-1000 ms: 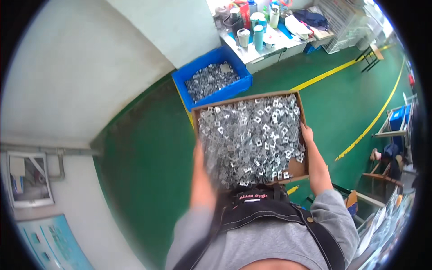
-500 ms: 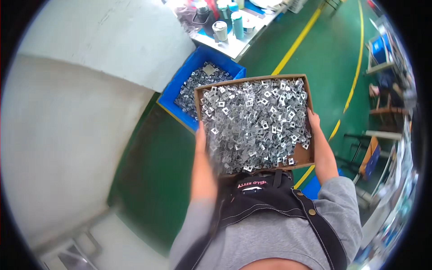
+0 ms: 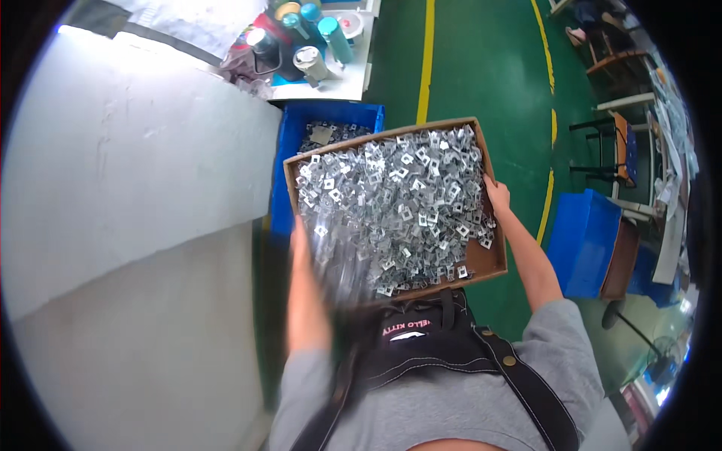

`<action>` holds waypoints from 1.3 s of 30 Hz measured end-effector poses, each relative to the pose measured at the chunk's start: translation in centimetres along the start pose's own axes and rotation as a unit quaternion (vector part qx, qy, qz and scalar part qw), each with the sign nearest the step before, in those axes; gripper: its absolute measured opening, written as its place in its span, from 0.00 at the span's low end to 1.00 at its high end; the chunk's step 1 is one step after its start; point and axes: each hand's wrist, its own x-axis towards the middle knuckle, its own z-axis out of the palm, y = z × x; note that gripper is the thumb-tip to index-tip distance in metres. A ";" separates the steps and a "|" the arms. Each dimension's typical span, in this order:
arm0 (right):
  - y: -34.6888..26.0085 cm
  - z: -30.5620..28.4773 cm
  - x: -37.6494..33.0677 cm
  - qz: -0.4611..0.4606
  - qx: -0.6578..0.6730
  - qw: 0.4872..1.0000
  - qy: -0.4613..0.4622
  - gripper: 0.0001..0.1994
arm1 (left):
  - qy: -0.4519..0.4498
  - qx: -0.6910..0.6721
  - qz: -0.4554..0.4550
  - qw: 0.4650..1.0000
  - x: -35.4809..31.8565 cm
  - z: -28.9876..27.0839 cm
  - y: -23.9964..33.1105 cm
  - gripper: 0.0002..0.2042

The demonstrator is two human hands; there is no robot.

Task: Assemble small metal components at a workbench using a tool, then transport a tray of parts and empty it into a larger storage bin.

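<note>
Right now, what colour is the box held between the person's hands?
The box is brown; it shows best in the head view.

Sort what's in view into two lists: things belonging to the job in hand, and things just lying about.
In the job:
left hand and right hand
cardboard box they hold
metal pieces in it
perhaps the blue bin

Just lying about:
teal bottle and pale cup on the table
</note>
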 end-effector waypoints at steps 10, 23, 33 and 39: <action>-1.0 0.0 -1.3 0.051 0.113 0.992 -0.010 0.28 | -0.031 -0.007 -0.025 0.999 0.8 -0.3 2.1 0.31; 1.2 1.0 -1.3 0.090 0.075 0.993 -0.029 0.26 | 0.020 0.024 -0.153 0.988 0.3 0.7 4.2 0.34; -1.8 0.1 -2.0 0.106 -0.013 0.994 -0.029 0.24 | -0.008 0.062 -0.137 0.989 3.9 0.7 -0.2 0.32; 0.6 1.0 -2.0 0.077 0.032 0.996 -0.012 0.23 | -0.040 -0.028 -0.131 0.990 3.4 1.5 0.2 0.34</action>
